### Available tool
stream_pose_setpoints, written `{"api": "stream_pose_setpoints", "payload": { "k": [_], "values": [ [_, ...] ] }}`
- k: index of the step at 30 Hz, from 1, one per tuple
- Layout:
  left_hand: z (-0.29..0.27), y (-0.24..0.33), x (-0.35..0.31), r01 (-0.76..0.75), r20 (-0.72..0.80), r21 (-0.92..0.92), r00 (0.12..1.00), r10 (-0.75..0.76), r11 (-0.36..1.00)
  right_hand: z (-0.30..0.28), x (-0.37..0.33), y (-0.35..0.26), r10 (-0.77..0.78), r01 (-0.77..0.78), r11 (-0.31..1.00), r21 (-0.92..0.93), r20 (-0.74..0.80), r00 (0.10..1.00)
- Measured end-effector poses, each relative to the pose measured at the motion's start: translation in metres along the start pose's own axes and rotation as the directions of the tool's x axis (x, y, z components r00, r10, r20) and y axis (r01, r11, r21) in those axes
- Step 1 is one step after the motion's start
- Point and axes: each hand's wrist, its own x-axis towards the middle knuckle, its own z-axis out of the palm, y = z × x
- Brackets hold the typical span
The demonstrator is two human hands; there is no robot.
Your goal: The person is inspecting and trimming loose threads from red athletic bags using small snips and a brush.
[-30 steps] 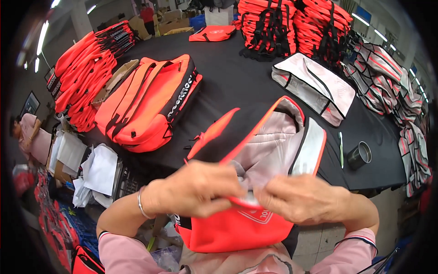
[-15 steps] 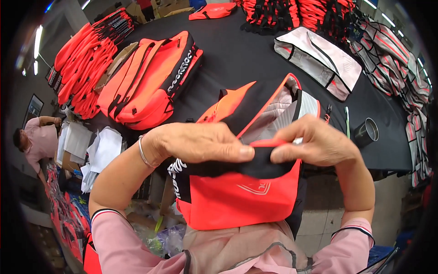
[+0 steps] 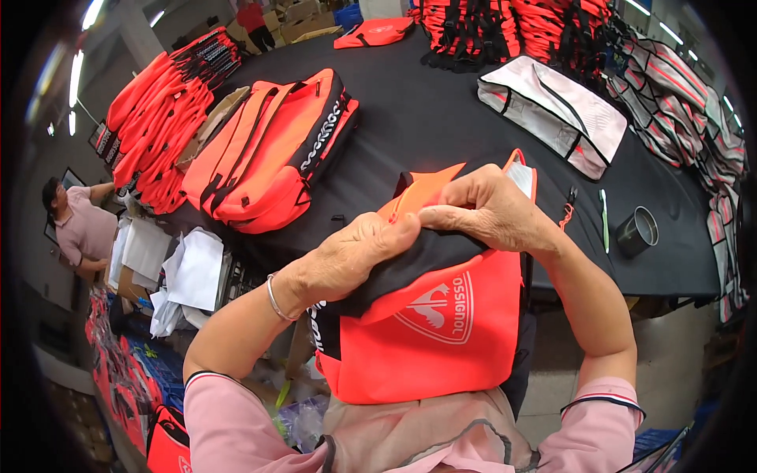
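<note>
A bright red bag (image 3: 394,363) with a pale crest on its front and a black upper band (image 3: 426,256) stands upright against my body. Its far side shows an orange flap (image 3: 402,193). My left hand (image 3: 359,256), a bracelet at its wrist, grips the bag's black upper edge with the thumb on top. Close beside it, my right hand (image 3: 497,209) pinches the same top edge between thumb and fingers. The fingertips of both hands almost meet. They hide the exact bit of edge held, and most of the bag's mouth is covered.
On the black-covered table (image 3: 410,102) lie a finished red bag (image 3: 260,158), a grey-white lining (image 3: 552,114), a dark cup (image 3: 637,232) and a green-white brush (image 3: 605,221). Red stacks (image 3: 158,126) and grey pieces (image 3: 678,102) line its edges. Papers (image 3: 197,268) and a person (image 3: 83,225) are at left.
Both hands have moved along the bag's top edge, my right hand up and to the left. The black band has folded back, so the crest shows fully. The view has shifted slightly.
</note>
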Motion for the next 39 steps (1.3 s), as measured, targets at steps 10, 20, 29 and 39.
{"api": "stream_pose_setpoints", "payload": {
  "k": [10,20,29,39],
  "values": [
    [-0.002,0.017,0.001,-0.149,0.119,0.153,0.984,0.131,0.977,0.002,0.018,-0.010,-0.167,0.100,0.969,-0.227,-0.299,0.940],
    [-0.113,0.039,-0.023,-0.219,0.316,0.322,0.942,0.113,0.921,-0.044,-0.025,-0.009,-0.138,0.054,0.928,-0.369,-0.207,0.968],
    [0.035,0.101,0.026,-0.094,0.095,0.995,0.995,-0.028,0.044,-0.040,-0.012,-0.041,-0.157,0.133,0.897,-0.421,-0.023,0.987],
    [0.004,0.095,0.017,0.025,0.040,0.746,0.996,-0.083,0.665,-0.070,-0.040,0.049,-0.452,0.245,0.848,-0.471,-0.398,0.798]
  ]
}}
